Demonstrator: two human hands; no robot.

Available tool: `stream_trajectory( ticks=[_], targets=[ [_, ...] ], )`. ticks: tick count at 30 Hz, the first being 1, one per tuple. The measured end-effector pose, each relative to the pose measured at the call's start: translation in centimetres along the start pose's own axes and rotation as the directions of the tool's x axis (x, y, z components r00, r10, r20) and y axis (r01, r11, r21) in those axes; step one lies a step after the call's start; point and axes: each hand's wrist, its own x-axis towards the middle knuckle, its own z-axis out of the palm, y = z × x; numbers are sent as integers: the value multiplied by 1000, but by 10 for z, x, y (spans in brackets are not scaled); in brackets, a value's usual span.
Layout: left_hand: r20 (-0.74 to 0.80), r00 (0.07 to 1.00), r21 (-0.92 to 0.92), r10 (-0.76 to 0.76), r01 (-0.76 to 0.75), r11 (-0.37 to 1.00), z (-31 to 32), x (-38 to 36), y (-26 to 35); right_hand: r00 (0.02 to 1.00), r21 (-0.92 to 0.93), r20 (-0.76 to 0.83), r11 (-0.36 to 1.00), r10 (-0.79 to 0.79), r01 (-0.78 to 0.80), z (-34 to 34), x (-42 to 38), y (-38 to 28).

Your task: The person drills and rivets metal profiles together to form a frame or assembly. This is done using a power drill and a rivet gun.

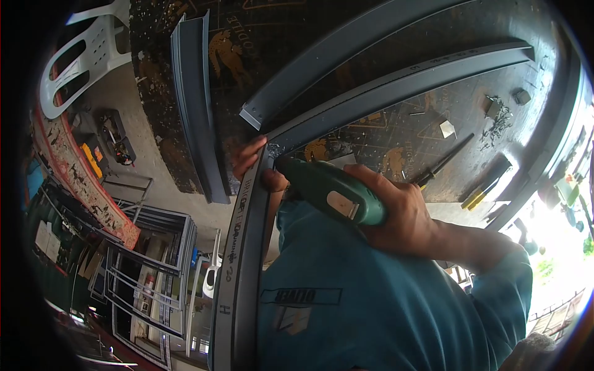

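Note:
My right hand point(402, 213) is wrapped round a green power tool point(334, 191). The tool's dark nose touches the corner where two grey metal profiles meet, with metal shavings point(275, 149) lying there. One profile point(238, 266) with writing on it runs down the front of my body, and the other point(396, 86) stretches to the upper right. My left hand point(260, 164) grips the lettered profile just beside the corner, fingers on its far side and thumb on the near side.
Two more grey profiles point(201, 111) point(309, 55) lie on the dark worktable point(247, 37). A file point(448, 161), yellow-handled tools point(486, 185), and shavings point(498, 123) are at the right. Metal frames point(148, 266), a white chair point(93, 55) and a toolbox point(117, 136) stand left.

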Motion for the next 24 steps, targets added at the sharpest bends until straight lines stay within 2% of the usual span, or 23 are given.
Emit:
stream_trajectory(
  ticks=[1,3,4,6,8,12,13,15,18,24],
  targets=[
    [-4,1000,-3,-1,1,1000,-4,-1,0,1000,10,2,1000,-4,4,-1,1,-1],
    [150,986,22,-78,76,997,-14,-3,4,1000,20,10,1000,-7,7,-2,1,-2],
    [146,986,24,-78,75,997,-11,-1,4,1000,19,16,1000,4,-5,-2,1,-1],
    [41,999,15,-12,11,1000,-4,2,2,1000,17,22,1000,18,-18,0,0,0],
    [22,999,-13,-24,25,1000,-1,1,2,1000,9,-21,1000,-21,21,1,0,1],
    [1,999,-44,-52,52,998,-2,-6,-2,999,-1,13,1000,31,-31,1,-2,2],
    [1,998,-43,-56,56,998,-6,-5,0,1000,11,-1,1000,21,-21,1,-1,3],
    [194,974,10,-114,115,993,-16,-2,7,1000,25,-9,1000,12,-12,1,0,3],
    [111,990,28,-82,79,996,-9,0,5,1000,29,15,999,27,-27,0,2,4],
    [109,989,38,-101,98,994,-8,1,10,998,-46,27,997,-60,61,-1,5,4]
  ],
)
